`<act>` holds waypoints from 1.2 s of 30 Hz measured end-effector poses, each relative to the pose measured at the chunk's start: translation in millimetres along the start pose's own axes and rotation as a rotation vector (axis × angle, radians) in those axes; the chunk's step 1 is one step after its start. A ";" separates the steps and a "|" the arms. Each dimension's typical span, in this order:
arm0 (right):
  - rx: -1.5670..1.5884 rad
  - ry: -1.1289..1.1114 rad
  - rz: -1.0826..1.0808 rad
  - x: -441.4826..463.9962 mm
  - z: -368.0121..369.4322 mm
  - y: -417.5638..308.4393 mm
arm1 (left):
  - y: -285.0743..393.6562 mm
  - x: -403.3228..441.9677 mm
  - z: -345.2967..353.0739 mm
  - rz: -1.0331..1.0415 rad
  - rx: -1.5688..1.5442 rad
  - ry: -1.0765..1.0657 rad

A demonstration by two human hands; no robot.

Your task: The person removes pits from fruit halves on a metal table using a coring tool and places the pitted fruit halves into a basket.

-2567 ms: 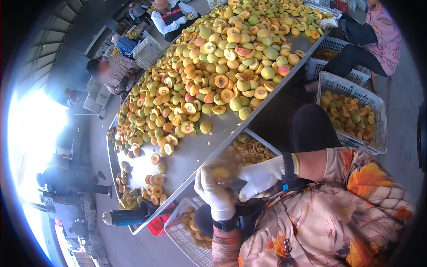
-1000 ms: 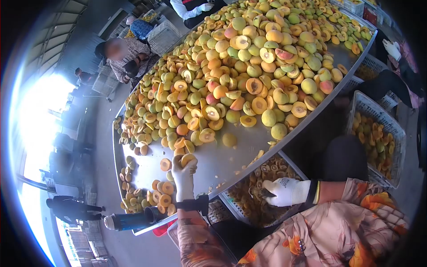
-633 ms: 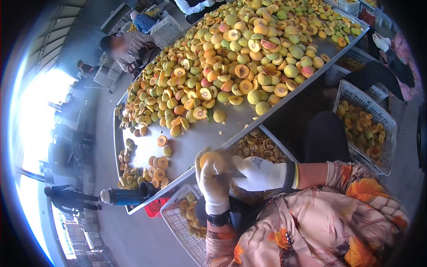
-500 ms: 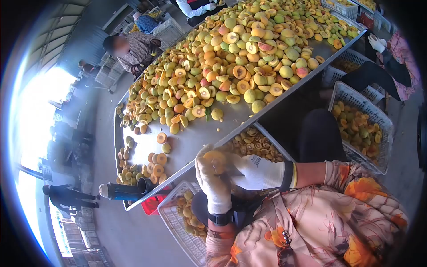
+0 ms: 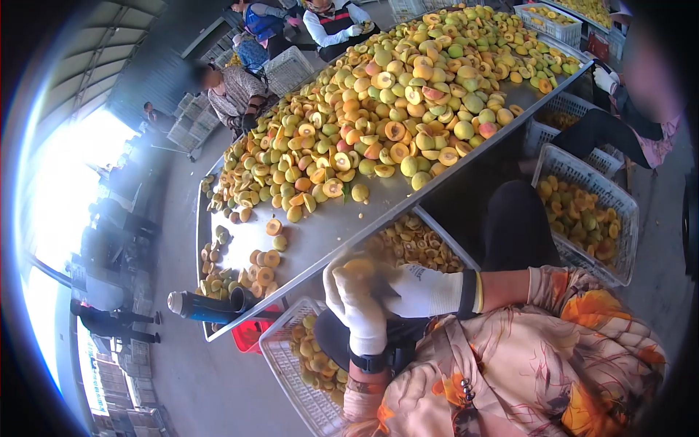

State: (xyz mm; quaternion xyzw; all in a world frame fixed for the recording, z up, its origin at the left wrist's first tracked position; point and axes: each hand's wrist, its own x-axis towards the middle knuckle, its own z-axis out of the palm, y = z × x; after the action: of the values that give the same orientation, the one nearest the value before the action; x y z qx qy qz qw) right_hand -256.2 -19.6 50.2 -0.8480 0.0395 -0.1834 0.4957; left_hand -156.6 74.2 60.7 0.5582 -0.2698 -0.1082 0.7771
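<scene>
My left hand [image 5: 354,306], in a white glove with a dark watch at the wrist, is closed around a yellowish peach [image 5: 357,268]. The fruit is blurred by motion and partly covered by fingers. My right hand [image 5: 419,290], also white-gloved with a black band at the cuff, presses close against it from the right. Its fingers are curled, and what they hold is hidden. Both hands are in front of my lap, just off the edge of the metal table [image 5: 313,233]. A big pile of halved yellow-green peaches [image 5: 378,116] covers much of that table.
Below the table edge stands a crate of cut pieces [image 5: 451,240]. White crates of peach halves stand left [image 5: 273,342] and right [image 5: 626,200] of my knees. A blue flask [image 5: 200,306] is by the table corner above a red container [image 5: 247,333]. Other people sit around the table.
The view has shifted slightly, so the table and pile sit a little further right at their left end. My hands stay together on the peach, with the right hand blurred.
</scene>
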 end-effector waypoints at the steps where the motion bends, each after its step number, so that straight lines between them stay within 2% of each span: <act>1: 0.016 -0.032 0.001 0.8 -3.3 -4.2 | 2.3 -0.7 -0.7 0.024 0.047 0.006; 5: 0.094 -0.025 -0.149 3.9 11.4 17.5 | 11.8 3.8 -1.4 -0.004 0.110 -0.014; 7: 0.169 -0.164 -0.148 7.0 10.2 27.1 | 13.1 7.6 -2.5 -0.067 0.061 -0.046; 10: 0.327 -0.213 -0.178 13.7 -2.3 18.9 | 15.1 13.9 -3.8 -0.185 -0.048 -0.112; 13: 0.362 -0.272 -0.160 20.5 -23.2 10.0 | 15.8 19.7 1.5 -0.154 0.020 -0.135; 17: 0.356 -0.447 -0.030 26.5 -27.5 26.1 | 5.8 26.5 3.2 -0.122 0.042 -0.157; 19: 0.338 -0.423 -0.098 26.7 -23.7 33.7 | 9.1 23.7 13.2 -0.118 0.050 -0.102; 20: 0.318 -0.358 -0.203 27.0 -17.6 37.6 | 10.7 24.8 15.5 -0.118 0.029 -0.126; 22: 0.349 -0.314 -0.259 22.8 -11.4 47.0 | 12.6 24.1 16.7 -0.125 -0.009 -0.172; 25: 0.555 -0.509 -0.005 25.8 -24.2 42.8 | 8.6 33.3 10.3 -0.121 -0.045 -0.289; 27: 0.774 -0.796 0.352 27.2 -36.6 36.0 | 1.1 39.2 9.6 -0.105 -0.078 -0.350; 30: 1.042 -0.787 0.422 21.4 -45.0 22.0 | 1.6 41.3 8.9 -0.057 -0.005 -0.386; 34: 1.121 -0.835 0.530 21.6 -38.9 24.9 | -0.6 43.8 -2.9 -0.015 0.216 -0.415; 36: 1.189 -0.859 0.568 22.8 -35.4 22.5 | -12.7 44.0 -10.3 -0.033 0.012 -0.461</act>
State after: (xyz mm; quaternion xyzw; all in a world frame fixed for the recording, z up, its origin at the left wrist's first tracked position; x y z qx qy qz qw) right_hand -244.8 -65.9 52.8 -0.3942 -0.0453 0.3040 0.8661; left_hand -112.8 57.3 59.7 0.5278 -0.4315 -0.2440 0.6897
